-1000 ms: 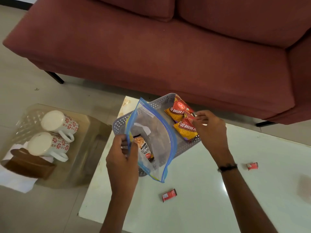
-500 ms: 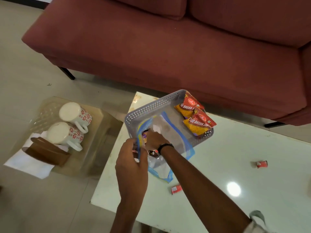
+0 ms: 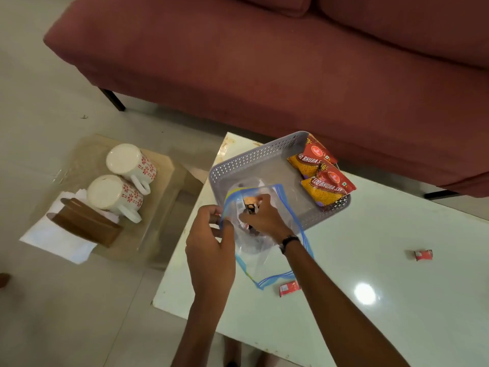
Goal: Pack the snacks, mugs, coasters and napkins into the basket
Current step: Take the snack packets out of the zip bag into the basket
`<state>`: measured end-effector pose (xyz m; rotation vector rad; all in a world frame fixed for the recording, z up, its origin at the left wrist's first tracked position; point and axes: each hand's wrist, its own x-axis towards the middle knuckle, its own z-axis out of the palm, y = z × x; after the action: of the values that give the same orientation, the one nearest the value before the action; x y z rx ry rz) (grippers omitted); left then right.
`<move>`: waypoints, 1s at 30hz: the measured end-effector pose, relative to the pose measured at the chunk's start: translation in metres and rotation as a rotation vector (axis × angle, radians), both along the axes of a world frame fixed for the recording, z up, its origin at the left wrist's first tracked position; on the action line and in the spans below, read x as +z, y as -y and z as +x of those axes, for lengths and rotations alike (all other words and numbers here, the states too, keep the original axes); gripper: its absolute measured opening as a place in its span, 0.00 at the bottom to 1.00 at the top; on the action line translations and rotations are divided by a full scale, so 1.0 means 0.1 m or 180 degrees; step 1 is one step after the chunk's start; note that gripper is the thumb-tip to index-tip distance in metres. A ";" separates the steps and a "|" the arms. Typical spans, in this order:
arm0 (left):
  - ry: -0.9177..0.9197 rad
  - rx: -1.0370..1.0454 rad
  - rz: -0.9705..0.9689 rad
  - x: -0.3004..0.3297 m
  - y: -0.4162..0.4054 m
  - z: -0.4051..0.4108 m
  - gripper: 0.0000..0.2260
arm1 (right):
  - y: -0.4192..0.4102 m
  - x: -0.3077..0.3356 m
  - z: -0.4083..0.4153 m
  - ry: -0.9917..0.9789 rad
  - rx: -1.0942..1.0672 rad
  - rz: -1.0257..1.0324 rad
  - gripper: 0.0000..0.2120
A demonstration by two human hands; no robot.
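- One grey perforated basket [image 3: 254,160] sits at the far left corner of the white counter [image 3: 397,300], in front of the red sofa [image 3: 291,75].
- Two red-and-yellow snack packets [image 3: 313,158] [image 3: 328,188] lie in the basket's right end, one just beside the other and overlapping its rim.
- One clear zip bag [image 3: 264,250] with a blue edge hangs over the basket's near rim, partly on the counter; something small and dark is inside it, too blurred to name.
- Left hand [image 3: 211,250]: its grip pinches the bag's left edge, holding the mouth apart.
- Right hand [image 3: 264,221]: reaches into the bag's mouth, fingers curled around the contents; a dark band is on the wrist.
- Two small red sachets lie loose on the counter: one [image 3: 289,288] just beside the bag's near corner, one [image 3: 423,255] well apart to the right.
- Two white mugs [image 3: 129,161] [image 3: 112,193] with red flower prints lie on their sides, touching, on a low clear side table [image 3: 158,207] left of the counter.
- One brown wooden holder [image 3: 84,222] sits just beside the nearer mug, on white napkins [image 3: 60,243]; how many napkins there are cannot be told.
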<state>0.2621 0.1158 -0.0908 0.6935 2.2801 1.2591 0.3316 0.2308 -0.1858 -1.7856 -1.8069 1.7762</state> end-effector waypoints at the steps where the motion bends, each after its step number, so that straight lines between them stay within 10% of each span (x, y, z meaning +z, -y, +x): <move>1: -0.0032 0.0011 -0.0002 0.01 -0.02 -0.02 0.06 | 0.00 0.18 0.05 -0.0234 -0.0149 -0.0290 0.19; 6: -0.0129 -0.0110 -0.0022 0.11 -0.18 -0.04 0.05 | -0.01 0.78 0.41 -0.1233 -0.0678 -0.1818 0.18; 12: 0.0141 -0.0352 0.0096 0.15 -0.33 0.10 0.07 | 0.09 1.09 0.68 -0.2011 -0.0693 -0.2082 0.16; 30: 0.0615 -0.0126 0.0119 -0.01 -0.31 0.01 0.07 | -0.03 1.54 1.01 -0.1491 0.0045 0.1055 0.23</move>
<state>0.2634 0.1469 -0.0918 0.5991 2.0823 1.2943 0.4330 0.2342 -0.0318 -1.1264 -1.7793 1.6036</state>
